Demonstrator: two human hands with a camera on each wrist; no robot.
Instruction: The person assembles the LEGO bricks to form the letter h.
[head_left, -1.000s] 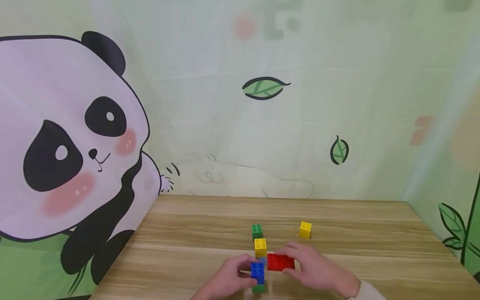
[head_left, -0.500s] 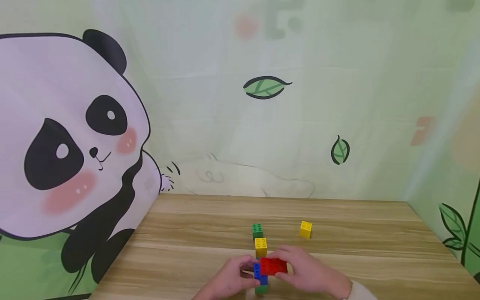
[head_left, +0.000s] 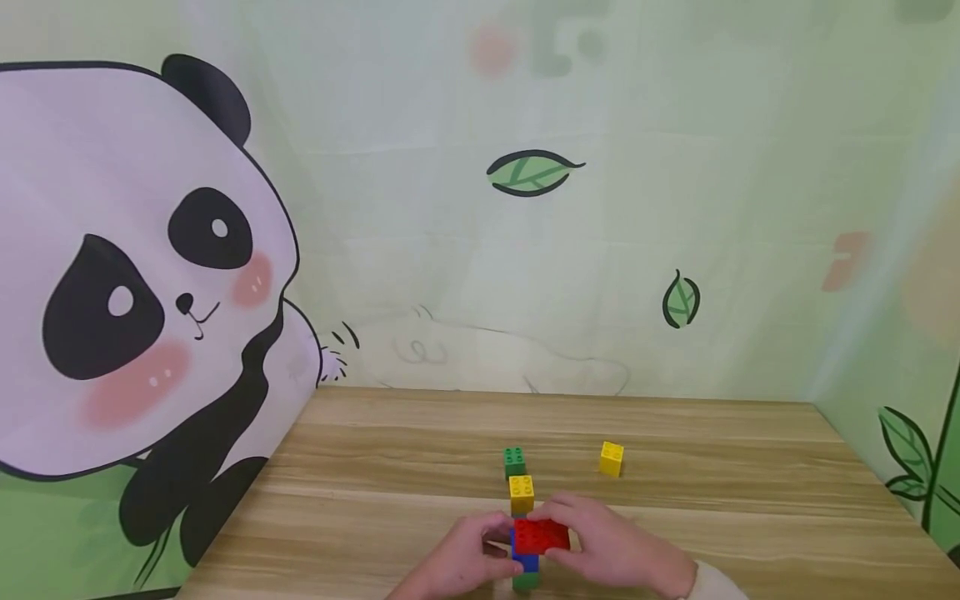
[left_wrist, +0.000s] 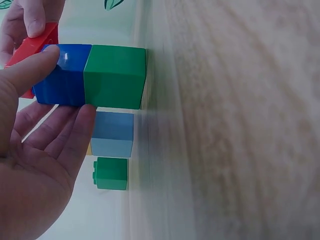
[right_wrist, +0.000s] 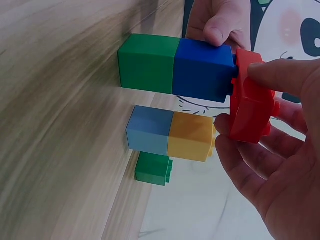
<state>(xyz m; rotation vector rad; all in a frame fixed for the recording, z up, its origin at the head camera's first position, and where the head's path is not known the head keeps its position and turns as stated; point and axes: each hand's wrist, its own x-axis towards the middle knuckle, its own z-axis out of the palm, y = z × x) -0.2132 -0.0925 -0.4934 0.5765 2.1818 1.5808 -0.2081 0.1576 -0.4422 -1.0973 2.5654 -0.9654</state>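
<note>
My left hand (head_left: pixel 467 557) pinches a blue building brick (left_wrist: pixel 70 75) between thumb and fingers. That blue brick stands on a green brick (left_wrist: pixel 116 77), which rests on the wooden table. A flat red brick (right_wrist: pixel 250 95) is gripped by my right hand (head_left: pixel 609 542), thumb on one side and fingers on the other. It lies over the blue brick's studs, slightly tilted in the right wrist view, and juts out to the right. Just behind stands a second stack, a yellow brick (right_wrist: pixel 191 136) on a light blue one (right_wrist: pixel 149 131).
Farther back on the table (head_left: pixel 390 467) stands a single green brick (head_left: pixel 513 461). A lone yellow brick (head_left: pixel 611 458) sits to the right of it. Behind the table hangs a backdrop (head_left: pixel 420 250) printed with a panda and leaves.
My right hand has carried the red brick leftward from beside the blue brick to over its top. My left hand keeps its hold, and its stack has shifted slightly right in view.
</note>
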